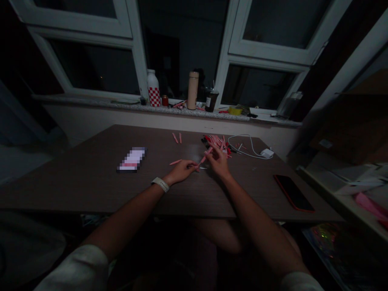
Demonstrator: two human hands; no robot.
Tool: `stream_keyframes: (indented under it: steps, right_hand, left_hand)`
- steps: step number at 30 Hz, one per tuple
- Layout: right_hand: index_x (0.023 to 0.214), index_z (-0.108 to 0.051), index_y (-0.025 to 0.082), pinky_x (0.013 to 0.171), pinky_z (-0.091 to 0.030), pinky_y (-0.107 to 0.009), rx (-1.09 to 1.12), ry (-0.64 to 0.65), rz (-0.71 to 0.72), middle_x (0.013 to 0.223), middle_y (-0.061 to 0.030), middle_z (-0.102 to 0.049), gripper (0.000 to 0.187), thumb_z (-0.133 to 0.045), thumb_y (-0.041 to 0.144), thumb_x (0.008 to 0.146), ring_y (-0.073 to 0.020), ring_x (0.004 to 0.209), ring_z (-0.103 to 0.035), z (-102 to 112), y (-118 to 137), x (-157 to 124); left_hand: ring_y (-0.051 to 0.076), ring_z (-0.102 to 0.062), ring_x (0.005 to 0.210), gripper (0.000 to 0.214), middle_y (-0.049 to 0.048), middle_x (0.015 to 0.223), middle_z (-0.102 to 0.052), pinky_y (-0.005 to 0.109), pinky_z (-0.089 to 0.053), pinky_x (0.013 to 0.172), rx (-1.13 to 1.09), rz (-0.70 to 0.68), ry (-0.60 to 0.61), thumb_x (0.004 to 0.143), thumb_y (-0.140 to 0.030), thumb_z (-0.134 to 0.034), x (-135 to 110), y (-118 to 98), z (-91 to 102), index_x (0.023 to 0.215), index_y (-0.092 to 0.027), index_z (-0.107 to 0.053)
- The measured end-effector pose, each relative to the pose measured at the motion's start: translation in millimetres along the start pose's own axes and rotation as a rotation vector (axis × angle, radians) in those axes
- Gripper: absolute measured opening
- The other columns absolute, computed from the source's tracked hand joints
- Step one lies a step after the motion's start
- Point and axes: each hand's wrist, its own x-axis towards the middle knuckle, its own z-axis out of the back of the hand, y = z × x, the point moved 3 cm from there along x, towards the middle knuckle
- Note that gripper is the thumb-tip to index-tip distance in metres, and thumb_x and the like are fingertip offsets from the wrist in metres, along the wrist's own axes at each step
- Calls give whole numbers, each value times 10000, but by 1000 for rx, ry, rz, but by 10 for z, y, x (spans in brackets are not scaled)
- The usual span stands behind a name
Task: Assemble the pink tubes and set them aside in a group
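Between my hands is a slim pink pen [203, 159], slanting up to the right over the table [194, 198]. My left hand [181, 171], with a pale watch band [160, 184] on the wrist, pinches its lower end. The fingers of my right hand [219, 162] are closed on its upper part. Behind my right hand lies a pile of pink pen parts [216, 140], with red and black pieces among them. A single pink stick [175, 162] rests beside my left hand. Farther back lie two pink pens [180, 138]. Under the held pen is a thin whitish piece [203, 168].
A lit phone [132, 159] lies at the left, and a dark phone with a red edge [293, 193] at the right. A white cable with a charger [267, 153] curls at the back right. Bottles, including a checkered one [154, 91], stand on the windowsill.
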Motion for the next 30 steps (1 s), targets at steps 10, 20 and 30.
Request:
stream_keyframes:
  steps: [10, 20, 30]
  right_hand:
    - [1296, -633, 252, 623, -498, -285, -15, -15, -3, 871, -20, -604, 529, -718, 436, 808, -148, 673, -549, 8, -47, 6]
    - [1258, -642, 251, 581, -483, -286, -9, -19, -12, 844, -18, -603, 491, -721, 429, 808, -146, 640, -547, 0, -57, 6]
    - [1246, -629, 225, 583, -470, -268, -5, -19, -52, 860, -4, -591, 539, -728, 472, 777, -123, 633, -536, -7, -53, -3]
  left_hand:
    - [215, -732, 909, 277, 72, 935, -788, 307, -536, 849, -34, 11, 7, 922, -392, -607, 2, 37, -15, 997, -158, -733]
    - [212, -729, 910, 261, 69, 937, -788, 288, -529, 828, -16, 11, 12, 909, -375, -608, -2, 7, -10, 977, -157, -733]
    - [204, -728, 887, 229, 66, 924, -789, 286, -520, 821, -3, 11, 17, 914, -338, -612, -11, -14, -6, 979, -152, -729]
